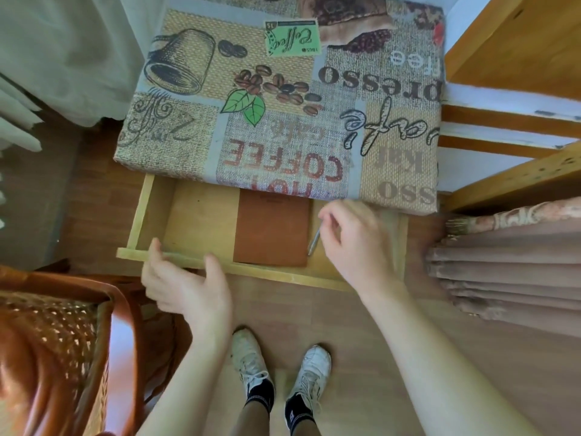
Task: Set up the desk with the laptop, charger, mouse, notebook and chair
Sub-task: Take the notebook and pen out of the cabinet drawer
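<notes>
A desk (283,89) covered by a coffee-print cloth fills the upper middle. Its wooden drawer (188,221) is pulled out beneath the front edge. Inside lies a brown notebook (272,229), partly under the cloth's hem, with a silver pen (313,243) just right of it. My right hand (355,243) reaches into the drawer over the pen, fingers curled; whether it grips the pen is unclear. My left hand (185,284) hovers at the drawer's front rail, fingers spread and empty. A wicker chair (63,341) with a reddish-brown frame stands at lower left.
Pale curtains (56,58) hang at upper left. Wooden shelving (518,58) stands right of the desk, and a folded brownish drape (503,265) lies below it. My two feet in white sneakers (279,369) stand on the wood-look floor.
</notes>
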